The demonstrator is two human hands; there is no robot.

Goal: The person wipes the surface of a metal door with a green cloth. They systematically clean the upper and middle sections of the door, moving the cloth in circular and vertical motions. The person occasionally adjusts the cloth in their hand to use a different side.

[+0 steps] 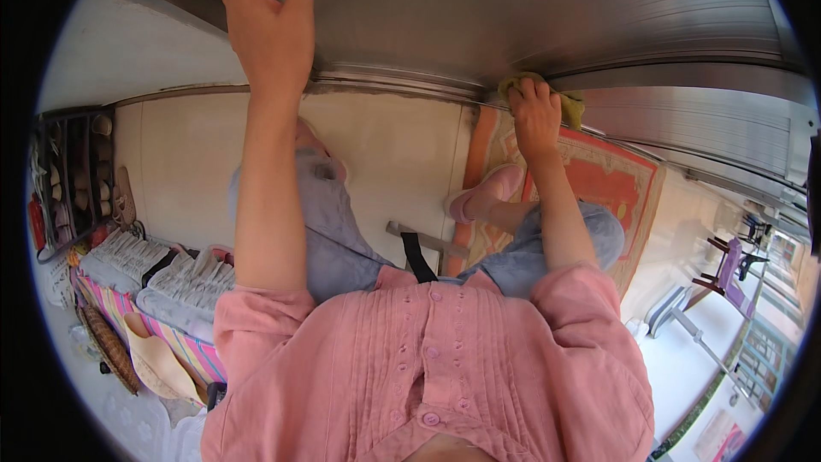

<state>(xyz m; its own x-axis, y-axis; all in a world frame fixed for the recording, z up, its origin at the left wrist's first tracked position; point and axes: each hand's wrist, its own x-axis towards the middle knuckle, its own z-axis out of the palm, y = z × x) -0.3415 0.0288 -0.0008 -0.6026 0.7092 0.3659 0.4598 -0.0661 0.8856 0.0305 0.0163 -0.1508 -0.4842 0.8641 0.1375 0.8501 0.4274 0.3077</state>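
My right hand (pixel 537 120) is closed on a yellow-green cloth (pixel 571 111) and presses it against the lower metal edge of a large brushed-metal panel (pixel 479 8). Part of the cloth bunches out on both sides of my fingers. Raised at the upper left, my left hand (pixel 272 30) is in front of the same panel. Its fingers are loosely bent and its thumb stands apart, with nothing seen between them. Whether its fingertips touch the panel cannot be made out.
A red-orange patterned rug (pixel 590 188) lies under my foot on pale floor tiles. At the left are a dark shoe rack (pixel 81 162) and a striped bench (pixel 184 329) with grey cushions. Far right stand a purple chair (pixel 729 269) and a grey-legged stand (pixel 697 325).
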